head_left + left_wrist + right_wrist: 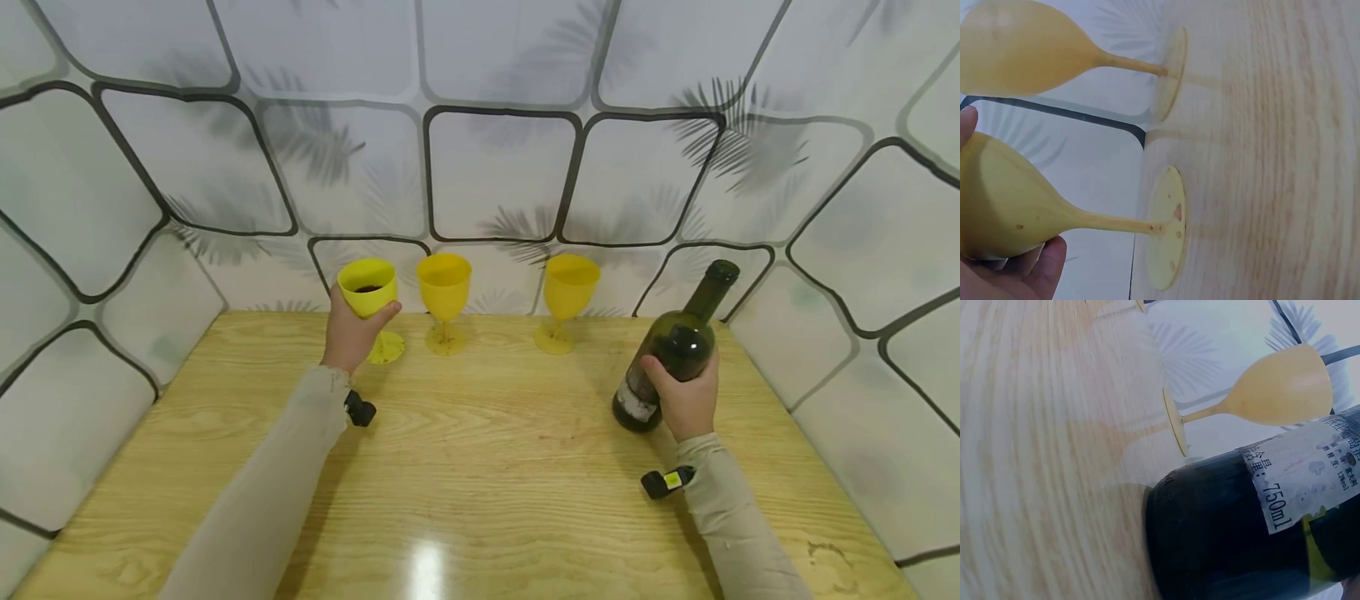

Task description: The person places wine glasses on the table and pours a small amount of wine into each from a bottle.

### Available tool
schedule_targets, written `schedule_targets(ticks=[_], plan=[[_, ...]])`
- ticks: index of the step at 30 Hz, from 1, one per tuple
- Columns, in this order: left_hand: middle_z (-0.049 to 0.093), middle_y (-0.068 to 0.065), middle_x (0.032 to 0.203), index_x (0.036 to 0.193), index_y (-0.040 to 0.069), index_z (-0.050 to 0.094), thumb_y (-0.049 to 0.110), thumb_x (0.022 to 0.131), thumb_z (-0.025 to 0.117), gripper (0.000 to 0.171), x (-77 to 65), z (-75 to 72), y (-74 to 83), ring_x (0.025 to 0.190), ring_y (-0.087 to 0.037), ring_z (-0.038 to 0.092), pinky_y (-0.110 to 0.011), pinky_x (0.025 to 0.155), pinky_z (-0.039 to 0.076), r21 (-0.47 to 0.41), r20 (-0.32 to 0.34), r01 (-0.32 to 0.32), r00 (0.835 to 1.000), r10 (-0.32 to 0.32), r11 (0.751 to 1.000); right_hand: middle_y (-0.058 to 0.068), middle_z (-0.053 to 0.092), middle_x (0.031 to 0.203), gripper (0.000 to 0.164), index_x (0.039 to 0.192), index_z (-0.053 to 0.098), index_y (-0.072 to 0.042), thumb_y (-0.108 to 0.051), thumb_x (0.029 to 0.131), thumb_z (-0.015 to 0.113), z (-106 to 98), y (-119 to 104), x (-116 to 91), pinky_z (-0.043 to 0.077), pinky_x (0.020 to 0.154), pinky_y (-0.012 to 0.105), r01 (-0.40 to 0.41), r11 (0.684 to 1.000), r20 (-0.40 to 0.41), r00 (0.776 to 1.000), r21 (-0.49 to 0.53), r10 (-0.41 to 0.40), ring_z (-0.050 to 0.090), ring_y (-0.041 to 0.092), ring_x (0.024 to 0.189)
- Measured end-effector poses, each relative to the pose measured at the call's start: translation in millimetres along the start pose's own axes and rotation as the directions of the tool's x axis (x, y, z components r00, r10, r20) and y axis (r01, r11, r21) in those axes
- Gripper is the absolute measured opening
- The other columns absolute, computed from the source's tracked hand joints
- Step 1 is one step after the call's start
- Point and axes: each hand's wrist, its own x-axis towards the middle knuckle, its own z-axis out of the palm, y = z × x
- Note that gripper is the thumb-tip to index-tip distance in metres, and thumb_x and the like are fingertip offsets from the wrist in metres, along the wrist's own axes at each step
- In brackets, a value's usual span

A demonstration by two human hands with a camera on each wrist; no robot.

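My left hand (352,335) grips a yellow goblet (377,302) by its bowl, thumb on the near side. Some dark liquid (368,289) shows inside it. The left wrist view has this goblet's stem and its spotted foot (1167,228), which is at the wooden surface. On the right, my right hand (688,402) holds a dark green wine bottle (681,340) round its body, neck up and with no stopper showing. Its base is close to the table in the right wrist view, where a white label (1300,475) reads 750ml.
Two more yellow goblets stand along the back: one (444,287) just right of the held goblet, the other (572,287) nearer the bottle. The light wooden table (480,450) meets a patterned wall (502,175) at the back, with side walls left and right.
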Motion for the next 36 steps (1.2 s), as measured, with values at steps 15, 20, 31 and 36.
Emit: schedule_targets(ticks=[15, 20, 31, 36], plan=[[0.036, -0.016, 0.157, 0.164, 0.019, 0.014, 0.044, 0.093, 0.077, 0.099, -22.1, -6.8, -1.2, 0.143, -0.036, 0.04, -0.054, 0.113, 0.042, 0.019, 0.084, 0.073, 0.994, -0.074, 0.997, -0.013, 0.053, 0.128, 0.082, 0.153, 0.042, -0.012, -0.006, 0.082, 0.082, 2, 3, -1, 0.04, 0.103, 0.026, 0.016, 1.0, 0.004, 1.0, 0.011, -0.016, 0.05, 0.006, 0.12], [0.028, -0.018, 0.163, 0.166, 0.019, 0.004, 0.053, 0.092, 0.075, 0.108, -33.4, -11.6, -2.4, 0.147, -0.039, 0.036, -0.056, 0.113, 0.042, 0.067, 0.152, 0.13, 0.979, -0.139, 0.989, -0.014, 0.054, 0.126, 0.081, 0.152, 0.043, -0.011, -0.005, 0.081, 0.082, 2, 1, 0, 0.04, 0.102, 0.025, 0.032, 0.999, 0.003, 0.999, 0.025, -0.032, 0.05, 0.006, 0.118], [0.039, -0.018, 0.16, 0.162, 0.007, 0.028, 0.056, 0.092, 0.073, 0.097, -71.0, -10.6, -5.6, 0.142, -0.037, 0.045, -0.053, 0.11, 0.046, 0.129, 0.158, 0.161, 0.971, -0.18, 0.979, -0.011, 0.054, 0.129, 0.083, 0.153, 0.042, -0.015, -0.007, 0.082, 0.082, 1, -1, -2, 0.04, 0.103, 0.025, 0.028, 0.999, -0.009, 1.0, 0.025, -0.028, 0.051, 0.008, 0.12], [0.049, -0.017, 0.153, 0.158, 0.007, 0.038, 0.044, 0.095, 0.076, 0.083, -84.1, 0.1, -6.3, 0.137, -0.035, 0.051, -0.049, 0.112, 0.045, 0.027, 0.155, 0.046, 0.987, -0.05, 0.999, -0.011, 0.054, 0.129, 0.083, 0.154, 0.042, -0.017, -0.007, 0.082, 0.082, 3, -2, -1, 0.04, 0.103, 0.026, 0.029, 0.999, -0.005, 1.0, 0.03, -0.029, 0.051, 0.008, 0.12]])
